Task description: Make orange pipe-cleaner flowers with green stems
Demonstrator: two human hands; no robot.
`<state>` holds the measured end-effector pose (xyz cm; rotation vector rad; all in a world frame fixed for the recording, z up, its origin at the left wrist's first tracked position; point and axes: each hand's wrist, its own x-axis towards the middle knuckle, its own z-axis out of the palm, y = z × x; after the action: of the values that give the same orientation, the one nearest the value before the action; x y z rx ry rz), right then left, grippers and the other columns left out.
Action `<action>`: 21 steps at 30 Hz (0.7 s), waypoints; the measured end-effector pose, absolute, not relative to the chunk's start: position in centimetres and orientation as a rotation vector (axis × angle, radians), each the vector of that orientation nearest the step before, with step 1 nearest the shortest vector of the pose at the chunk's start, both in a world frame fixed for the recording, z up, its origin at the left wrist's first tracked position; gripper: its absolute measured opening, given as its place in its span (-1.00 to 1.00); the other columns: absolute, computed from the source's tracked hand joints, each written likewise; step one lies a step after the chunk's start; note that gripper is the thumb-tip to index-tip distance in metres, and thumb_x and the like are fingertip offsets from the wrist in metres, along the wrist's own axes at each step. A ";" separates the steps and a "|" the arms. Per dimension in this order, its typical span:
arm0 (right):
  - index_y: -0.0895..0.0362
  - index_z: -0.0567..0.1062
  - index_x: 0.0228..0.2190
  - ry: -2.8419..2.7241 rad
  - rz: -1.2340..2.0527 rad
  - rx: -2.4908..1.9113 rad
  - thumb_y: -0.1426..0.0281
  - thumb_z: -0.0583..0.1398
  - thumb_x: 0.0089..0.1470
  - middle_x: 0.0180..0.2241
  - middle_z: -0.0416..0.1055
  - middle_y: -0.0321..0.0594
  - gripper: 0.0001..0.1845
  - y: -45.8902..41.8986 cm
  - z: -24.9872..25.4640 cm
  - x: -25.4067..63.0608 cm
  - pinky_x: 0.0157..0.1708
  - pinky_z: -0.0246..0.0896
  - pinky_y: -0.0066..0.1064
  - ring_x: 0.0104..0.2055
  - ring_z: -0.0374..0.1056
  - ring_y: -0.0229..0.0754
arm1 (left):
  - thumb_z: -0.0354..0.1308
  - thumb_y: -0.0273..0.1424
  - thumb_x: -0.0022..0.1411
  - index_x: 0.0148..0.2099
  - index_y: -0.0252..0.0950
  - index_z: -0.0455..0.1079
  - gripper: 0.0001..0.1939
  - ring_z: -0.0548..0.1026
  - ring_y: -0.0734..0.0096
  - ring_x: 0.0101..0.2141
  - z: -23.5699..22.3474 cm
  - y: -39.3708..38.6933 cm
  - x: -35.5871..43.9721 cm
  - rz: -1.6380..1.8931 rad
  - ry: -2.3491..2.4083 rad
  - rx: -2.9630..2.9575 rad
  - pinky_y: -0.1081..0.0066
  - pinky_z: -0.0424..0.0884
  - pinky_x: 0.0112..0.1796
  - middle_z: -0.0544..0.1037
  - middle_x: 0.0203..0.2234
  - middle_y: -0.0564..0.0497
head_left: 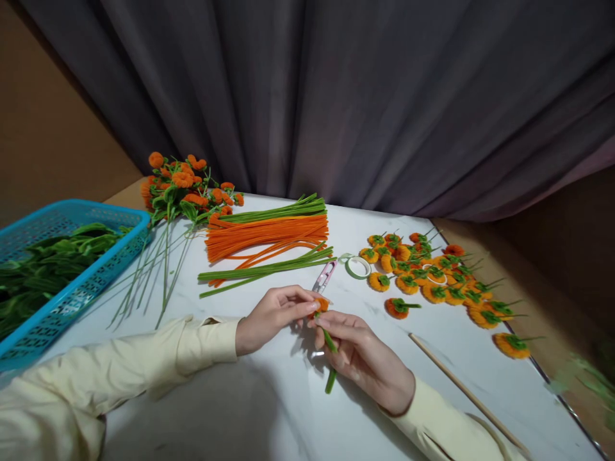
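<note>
My left hand (pixel 273 315) pinches the small orange flower head (pixel 320 305) of a pipe-cleaner flower over the white table (pixel 225 410). Its green stem (pixel 330 358) runs down through the closed fingers of my right hand (pixel 362 358) and sticks out below them. Both hands meet near the table's middle, just in front of small pink-handled snips (pixel 325 276). Cream sleeves cover both arms.
Orange and green pipe cleaners (pixel 269 240) lie behind the hands, a bunch of finished stemmed flowers (pixel 185 186) at back left. A blue basket (pixel 72 282) of green leaves stands left. Several orange flower heads (pixel 432 275) and a tape roll (pixel 358 267) lie right; a wooden stick (pixel 461 387) lies at front right.
</note>
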<state>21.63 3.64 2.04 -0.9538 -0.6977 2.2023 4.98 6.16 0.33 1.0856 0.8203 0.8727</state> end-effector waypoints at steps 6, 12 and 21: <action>0.16 0.31 -0.56 -1.450 1.766 -1.305 0.36 0.11 0.01 -0.71 0.31 -0.36 -0.82 3.5 3.3 21.7 -0.77 -0.14 -0.57 -0.79 0.04 -0.42 | 0.25 -0.25 0.06 -0.39 -0.39 0.39 -0.73 0.37 0.55 -0.45 0.6 5.5 5.3 0.836 0.873 1.115 0.47 0.31 -0.39 0.51 -0.23 -0.11; 0.15 0.32 -0.53 -2.294 0.761 -1.332 0.52 0.00 -0.06 -0.66 0.26 -0.26 -0.87 2.2 2.7 22.5 -0.63 -0.22 -0.43 -0.68 0.03 -0.32 | 0.23 -0.20 0.06 -0.37 -0.38 0.39 -0.69 0.35 0.58 -0.50 0.9 5.2 5.7 0.791 0.902 1.136 0.47 0.31 -0.42 0.49 -0.24 -0.10; 0.22 0.44 -0.41 -1.316 2.121 -1.082 0.23 0.17 0.06 -0.53 0.40 -0.22 -0.73 4.9 4.5 23.2 -0.40 0.13 -0.46 -0.48 0.28 -0.30 | 0.17 -0.30 0.16 -0.34 -0.36 0.41 -0.81 0.45 0.34 -0.20 2.0 5.0 5.1 0.960 0.878 1.295 0.38 0.33 -0.17 0.51 -0.18 -0.13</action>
<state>23.19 4.94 4.46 -1.0815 -1.3164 2.1214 5.09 5.02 1.98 1.2952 0.8782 0.9601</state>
